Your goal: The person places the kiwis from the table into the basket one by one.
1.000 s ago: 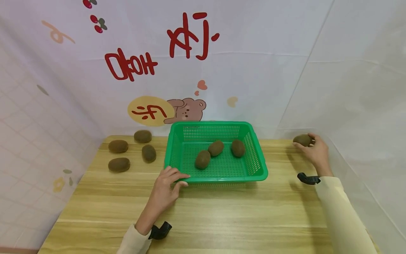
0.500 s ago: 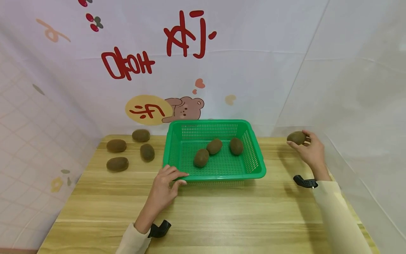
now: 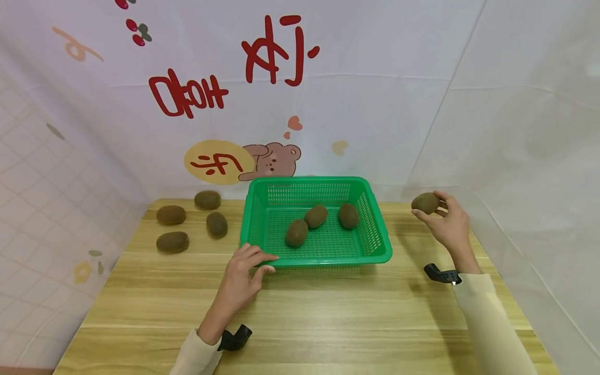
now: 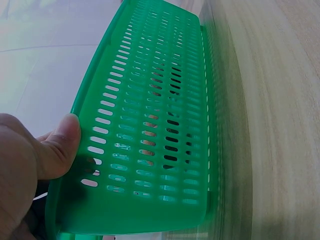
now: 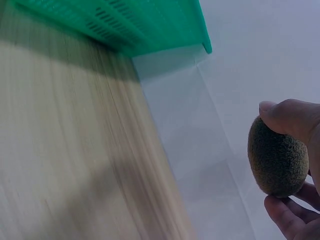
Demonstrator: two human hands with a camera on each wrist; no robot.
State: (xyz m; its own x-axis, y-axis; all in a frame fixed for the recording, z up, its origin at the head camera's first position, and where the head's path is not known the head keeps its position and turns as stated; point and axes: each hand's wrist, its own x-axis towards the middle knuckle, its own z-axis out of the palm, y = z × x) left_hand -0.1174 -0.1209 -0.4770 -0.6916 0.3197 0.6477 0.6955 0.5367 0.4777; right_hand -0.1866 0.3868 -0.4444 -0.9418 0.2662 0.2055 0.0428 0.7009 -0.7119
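A brown kiwi (image 3: 425, 203) is held up between the thumb and fingers of my right hand (image 3: 448, 221), to the right of the basket. The right wrist view shows the fuzzy kiwi (image 5: 276, 159) pinched at both its ends. My left hand (image 3: 242, 276) grips the near left corner rim of the green plastic basket (image 3: 328, 260), thumb outside and fingers over the edge. In the left wrist view the thumb (image 4: 62, 142) presses the slotted basket wall (image 4: 145, 130). Inside the basket lie a kiwi (image 3: 297, 233), a second kiwi (image 3: 316, 216) and a third kiwi (image 3: 348, 216).
Several more kiwis (image 3: 172, 242) lie on the wooden table (image 3: 309, 323) left of the basket. A white printed cloth (image 3: 365, 104) hangs behind the table, with more cloth at both sides. Each wrist carries a black camera mount (image 3: 442, 274).
My right hand has lifted the kiwi off the far right of the table and carried it left toward the basket. The left hand stays on the rim; the head view has shifted slightly.
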